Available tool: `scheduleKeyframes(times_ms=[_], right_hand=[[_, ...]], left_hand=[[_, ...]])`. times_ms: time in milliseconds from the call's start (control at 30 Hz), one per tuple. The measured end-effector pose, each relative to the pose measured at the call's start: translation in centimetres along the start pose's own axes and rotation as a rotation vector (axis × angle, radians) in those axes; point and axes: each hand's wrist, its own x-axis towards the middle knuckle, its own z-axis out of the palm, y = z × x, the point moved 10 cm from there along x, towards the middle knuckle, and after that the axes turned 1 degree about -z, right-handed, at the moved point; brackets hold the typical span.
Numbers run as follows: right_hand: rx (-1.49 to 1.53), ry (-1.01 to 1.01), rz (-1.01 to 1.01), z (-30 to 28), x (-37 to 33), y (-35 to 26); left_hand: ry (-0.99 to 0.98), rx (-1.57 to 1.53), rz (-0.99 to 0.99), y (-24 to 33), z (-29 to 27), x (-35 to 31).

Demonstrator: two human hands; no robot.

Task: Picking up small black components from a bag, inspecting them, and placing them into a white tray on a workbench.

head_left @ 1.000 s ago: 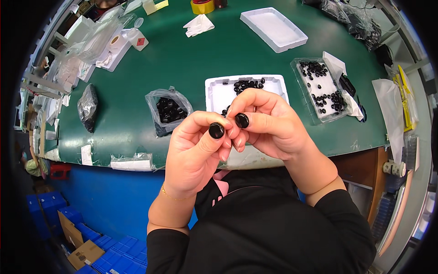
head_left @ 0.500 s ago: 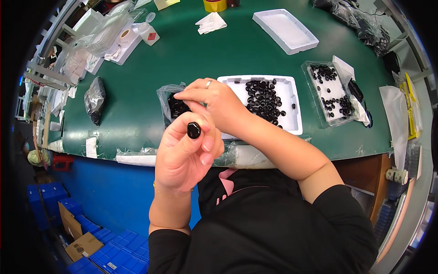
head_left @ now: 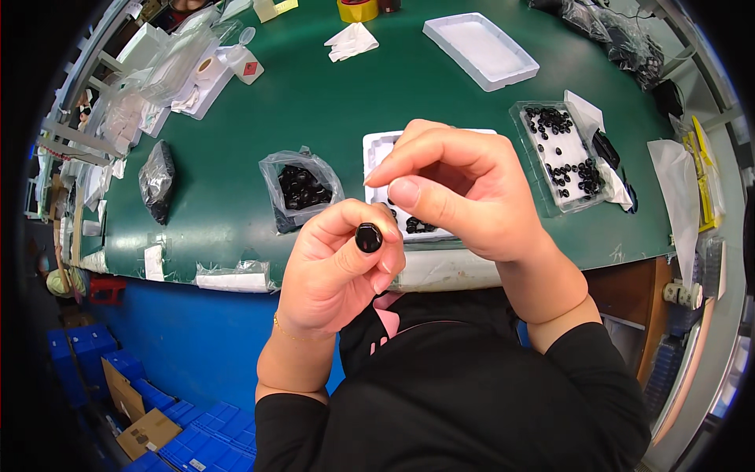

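Note:
A glossy black oval piece (head_left: pixel 368 237) is pinched between the thumb and fingers of my left hand (head_left: pixel 318 271), its shiny face turned up. My right hand (head_left: pixel 480 197) hovers just to the right, thumb and forefinger apart, with nothing visible between them. Beneath it lies a white tray (head_left: pixel 376 151), mostly covered by the hand; a few black pieces (head_left: pixel 420 226) show at its near side. Left of the tray, behind my left hand, a clear plastic bag (head_left: pixel 273 175) stands with its mouth spread, full of similar black pieces (head_left: pixel 303 187).
On the right, a clear-edged tray (head_left: pixel 543 177) holds more black pieces in groups. At the back are another white tray (head_left: pixel 481 51) and a white glove (head_left: pixel 351 42). A wrapped dark packet (head_left: pixel 157 181) lies left, below a white bottle (head_left: pixel 246 67).
My right hand has moved from over the plastic bag to the right, above the white tray, and its fingers have parted. My left hand keeps the black piece, shifted slightly right.

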Motion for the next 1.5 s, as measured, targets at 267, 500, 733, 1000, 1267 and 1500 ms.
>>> scheduleKeyframes(times_ms=[267,500,733,1000,1267,1500], right_hand=[[-0.265,-0.254,0.013,1.5,-1.0,-1.4],[0.152,-0.051,0.303,-0.7,-2.2,1.5],[0.609,0.078,0.494,-0.3,-3.7,4.2],[0.630,0.090,0.494,1.3,-3.2,4.8],[0.544,0.098,0.438,2.1,-2.7,4.9],[0.534,0.089,0.452,1.9,-2.8,5.1]], left_hand=[[0.172,0.151,-0.076,-0.6,-0.9,-0.1],[0.194,0.432,0.093,0.6,-0.6,0.4],[0.222,0.330,0.100,0.6,-0.2,1.0],[0.185,0.147,0.012,1.0,-1.4,0.3],[0.198,0.230,0.052,2.3,-2.0,-0.5],[0.198,0.270,0.090,2.4,-1.9,-0.4]])
